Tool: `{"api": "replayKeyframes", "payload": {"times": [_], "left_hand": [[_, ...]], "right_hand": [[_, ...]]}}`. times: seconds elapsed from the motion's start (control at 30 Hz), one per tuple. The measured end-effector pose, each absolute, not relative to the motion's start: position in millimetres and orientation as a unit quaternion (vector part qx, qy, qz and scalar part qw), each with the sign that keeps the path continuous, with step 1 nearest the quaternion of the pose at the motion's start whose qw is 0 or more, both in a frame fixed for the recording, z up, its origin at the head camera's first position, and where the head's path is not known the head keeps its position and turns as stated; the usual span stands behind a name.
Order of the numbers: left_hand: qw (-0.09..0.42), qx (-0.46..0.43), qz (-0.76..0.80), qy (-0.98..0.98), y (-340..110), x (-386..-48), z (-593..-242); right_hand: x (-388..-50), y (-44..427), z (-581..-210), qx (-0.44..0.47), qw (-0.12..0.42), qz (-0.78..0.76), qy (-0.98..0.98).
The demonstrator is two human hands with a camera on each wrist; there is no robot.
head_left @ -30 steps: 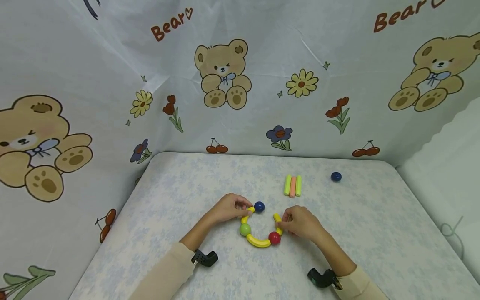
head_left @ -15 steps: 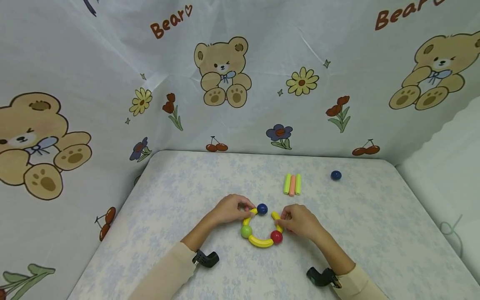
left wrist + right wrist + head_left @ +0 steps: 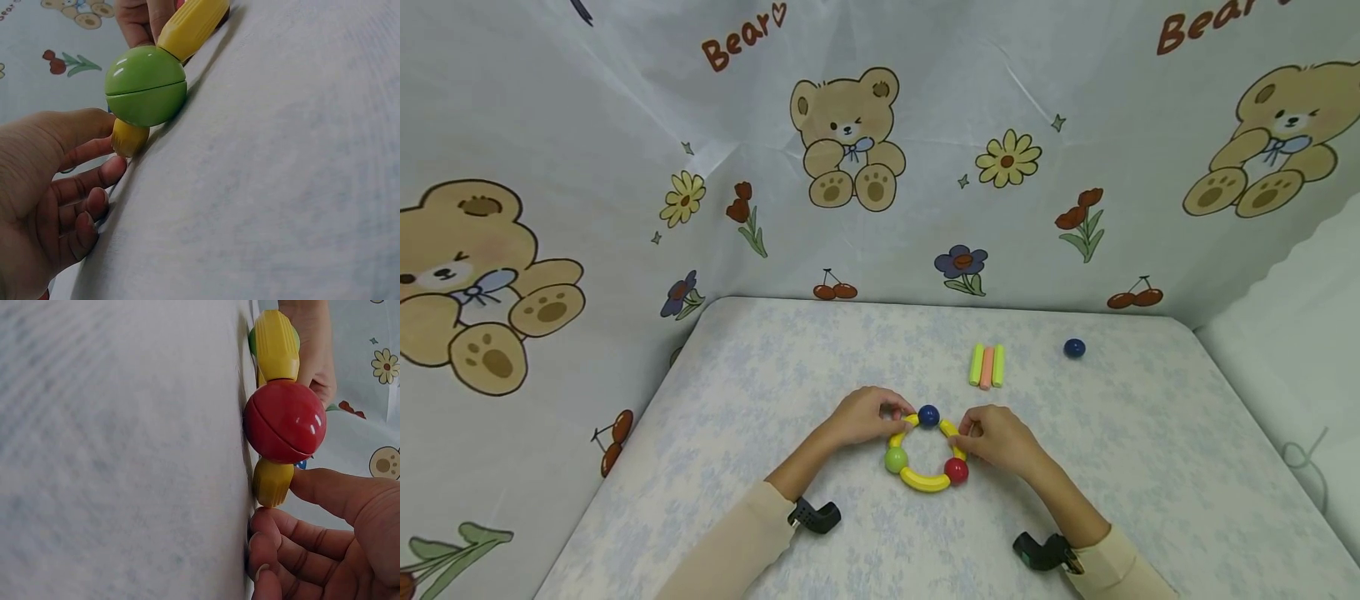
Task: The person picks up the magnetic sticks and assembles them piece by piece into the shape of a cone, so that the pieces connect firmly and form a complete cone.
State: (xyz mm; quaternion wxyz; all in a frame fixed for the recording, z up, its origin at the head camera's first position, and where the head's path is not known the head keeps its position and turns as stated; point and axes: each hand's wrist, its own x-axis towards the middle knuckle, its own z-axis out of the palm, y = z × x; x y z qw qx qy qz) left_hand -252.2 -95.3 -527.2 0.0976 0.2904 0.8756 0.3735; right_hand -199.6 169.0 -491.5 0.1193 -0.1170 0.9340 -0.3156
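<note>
A ring of curved yellow rods and coloured balls lies on the table. Its front rod [image 3: 924, 482] joins the green ball [image 3: 896, 460] to the red ball [image 3: 956, 471]. My left hand [image 3: 863, 416] pinches the left yellow rod [image 3: 130, 139] between thumb and fingers; that rod meets the near blue ball [image 3: 928, 417] at the top. On the other side, my right hand [image 3: 1000, 437] pinches the right yellow rod [image 3: 272, 482], below the red ball in the right wrist view. This rod's far tip sits right beside the near blue ball; whether they touch, I cannot tell.
Behind the ring lie two yellow-green sticks [image 3: 997, 367] with a salmon-pink stick [image 3: 987, 368] between them. Farther right is another blue ball [image 3: 1074, 348]. A bear-print cloth [image 3: 910, 242] hangs along the table's [image 3: 760, 350] back and left sides.
The left part of the ring, with the near blue ball, has shifted right along with my left hand. The gap between that ball and the right rod has narrowed to almost nothing.
</note>
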Motion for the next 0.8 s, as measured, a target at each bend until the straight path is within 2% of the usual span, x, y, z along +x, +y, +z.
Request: {"api": "replayKeyframes", "payload": {"times": [0.53,0.8], "left_hand": [[0.09,0.293,0.376,0.875,-95.0,-252.9,-531.1],[0.083,0.265,0.4,0.873,-94.2,-254.1,-536.4]], "right_hand": [[-200.3,168.3,-492.7,-0.122,0.116,-0.312,0.935],[-199.9,168.7,-494.2,-0.129,0.113,-0.316,0.933]]}}
